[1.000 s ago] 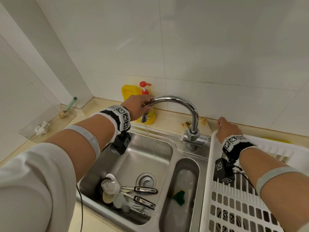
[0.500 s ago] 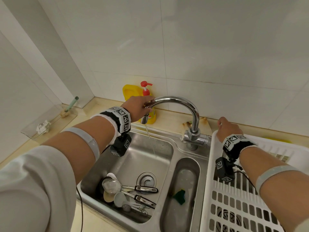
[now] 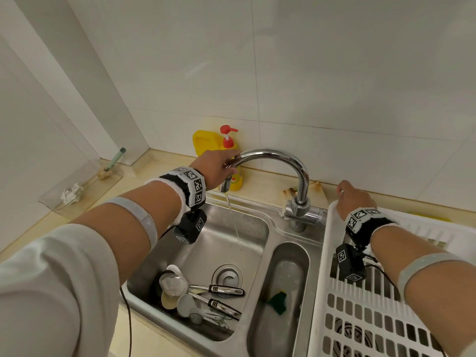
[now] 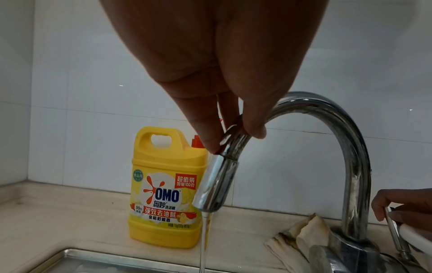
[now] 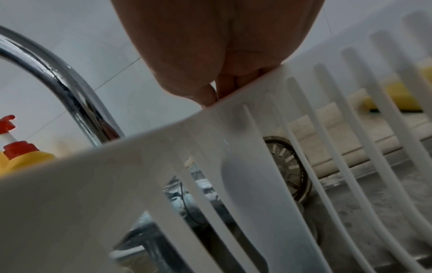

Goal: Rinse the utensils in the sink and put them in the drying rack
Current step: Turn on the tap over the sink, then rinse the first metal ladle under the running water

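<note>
The left hand (image 3: 217, 167) pinches the tap (image 3: 296, 166) near its outlet, thumb and fingers (image 4: 210, 136) curled round the spout. A thin stream (image 4: 203, 240) falls into the far part of the sink (image 3: 260, 222). The right hand (image 3: 354, 195) is curled round the tap's lever (image 4: 395, 232) at the far left corner of the rack (image 3: 319, 292).

The utensils (image 3: 198, 292), several spoons with black-banded handles, lie heaped at the near left of the sink beside the drain (image 3: 226, 275), all unrinsed. The rack looks bare where it shows.

What could go wrong:
- The stream lands well away from the heap. If the spout is not swung nearer, each spoon must be lifted up to it, and drips may fall on the worktop (image 3: 260, 181).
- The right hand's grip on the lever sits hard against the rack's rim. A firm turn could nudge the rack, which lies across the right basin.
- A sudden strong flow hitting a spoon bowl would likely spray outward.
- The soap bottle (image 4: 166, 184) stands just behind the outlet; a swing toward the wall could knock it.
- The handles overlap, so pulling one wet spoon may drag others.
</note>
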### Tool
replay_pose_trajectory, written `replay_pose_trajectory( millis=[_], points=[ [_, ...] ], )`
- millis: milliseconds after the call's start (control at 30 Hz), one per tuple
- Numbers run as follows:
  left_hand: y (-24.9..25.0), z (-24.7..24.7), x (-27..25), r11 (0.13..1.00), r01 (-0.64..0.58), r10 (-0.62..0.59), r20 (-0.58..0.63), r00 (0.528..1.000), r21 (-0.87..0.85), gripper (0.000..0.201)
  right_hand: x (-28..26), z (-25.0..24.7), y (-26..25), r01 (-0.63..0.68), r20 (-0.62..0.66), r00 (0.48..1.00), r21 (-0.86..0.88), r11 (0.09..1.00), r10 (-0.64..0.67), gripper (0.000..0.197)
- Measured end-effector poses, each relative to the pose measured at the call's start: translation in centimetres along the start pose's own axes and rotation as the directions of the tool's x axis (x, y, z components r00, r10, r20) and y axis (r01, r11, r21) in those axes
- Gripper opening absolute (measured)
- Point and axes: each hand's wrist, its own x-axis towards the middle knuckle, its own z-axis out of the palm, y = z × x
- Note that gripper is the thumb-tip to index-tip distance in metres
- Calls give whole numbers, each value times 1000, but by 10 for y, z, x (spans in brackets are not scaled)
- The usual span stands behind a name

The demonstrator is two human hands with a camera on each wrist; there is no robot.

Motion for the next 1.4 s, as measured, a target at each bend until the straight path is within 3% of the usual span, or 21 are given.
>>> replay_pose_trajectory(
  millis=[100, 233, 300, 367, 467, 500, 567, 667, 800, 900, 1000, 1133, 1267, 1400],
  points=[
    [0, 0, 4, 1000, 2, -2, -6, 1000, 9, 31, -2, -4, 0, -4, 32, 999, 2, 1000, 4, 22],
    [-1, 0, 8, 1000, -2, 2, -4, 1000, 12, 34, -7, -11, -4, -28, 79, 997, 61, 998, 23, 43],
    [-3, 0, 10, 1000, -11, 11, -5, 1000, 14, 36, -13, -17, -11, -52, 45, 998, 68, 996, 49, 49],
    [-6, 1, 10, 999, -32, 32, -9, 999, 20, 35, -23, -27, -22, -47, -72, 996, 40, 998, 50, 45],
    [-12, 3, 11, 999, -50, 50, -14, 999, 21, 31, -45, -41, -48, 44, -203, 978, 11, 999, -41, 14],
    [-14, 3, 10, 998, -53, 54, -11, 999, 23, 30, -54, -45, -60, 77, -170, 983, 37, 996, -70, 9],
    [-19, 3, 9, 997, -83, 82, -7, 997, -4, 31, -70, -45, -88, 165, -61, 985, 47, 985, -162, 23],
    [-37, 5, 4, 983, -122, 124, 4, 992, -139, 43, -90, -27, -136, 349, 115, 927, 77, 934, -356, 28],
    [-89, 15, -9, 971, -60, 77, 66, 995, -232, 52, -103, 24, -194, 457, 365, 821, 43, 888, -440, 24],
    [-141, 32, -25, 984, -11, 43, 183, 982, -176, 33, -107, 80, -222, 437, 456, 792, 39, 899, -405, 16],
    [-185, 58, -40, 998, -37, 54, 339, 939, -56, 14, -109, 135, -239, 378, 555, 766, 18, 926, -323, 16],
    [-228, 96, -63, 995, -77, 38, 501, 864, 57, 18, -111, 208, -246, 298, 666, 717, -25, 954, -206, 12],
    [-254, 122, -83, 984, -118, 24, 555, 832, 134, 19, -113, 265, -253, 268, 758, 641, -69, 961, -124, 23],
    [-270, 135, -89, 966, -187, 57, 554, 830, 181, 23, -108, 338, -242, 403, 829, 555, -190, 895, -74, 35]
  ],
)
